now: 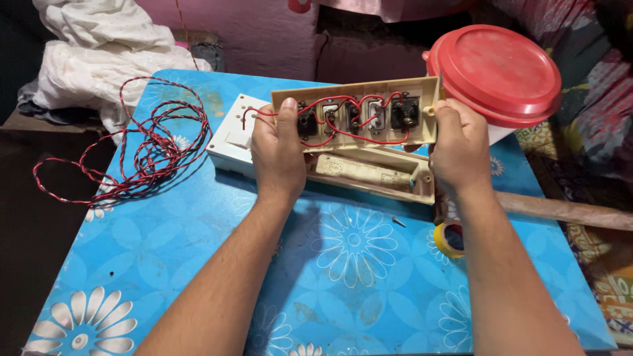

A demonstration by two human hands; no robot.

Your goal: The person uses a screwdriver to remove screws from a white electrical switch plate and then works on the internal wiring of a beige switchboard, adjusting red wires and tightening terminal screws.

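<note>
- The left hand point(278, 157) clamps the left end of the panel point(359, 117), thumb on its wired back and fingers wrapped behind, out of sight.
- The right hand point(459, 155) clamps the panel's right end the same way; its fingertips are hidden behind the cream plastic.
- The panel is a long cream switch plate held above the table point(198, 264), tilted so its back faces the camera. Red wires point(356, 135) loop between dark switch and socket backs; which terminals they join is too small to tell.
- Just below the panel lies the box point(376, 177), an open cream housing on the table. Its left end is covered by the left hand, and whether panel and box touch cannot be told.
- Left of the panel, a white block point(231, 140) rests on the table, half hidden behind the left hand.
- Further left of the panel, a tangled red-and-black cord point(148, 142) spreads over the table, one loop hanging past the edge.
- Right of the panel stands a red lidded tub point(498, 72); its lower part is screened by the right hand.
- Below the panel, a small screw point(398, 222) lies on the table.
- Below the panel's right end, a yellow tape roll point(448, 238) shows partly, the right forearm covering its far side.
- A wooden stick point(567, 211) runs off right of the panel, its near end hidden behind the right wrist.
- Far left above the panel, white cloth point(99, 46) is heaped, cut by the frame's top.
</note>
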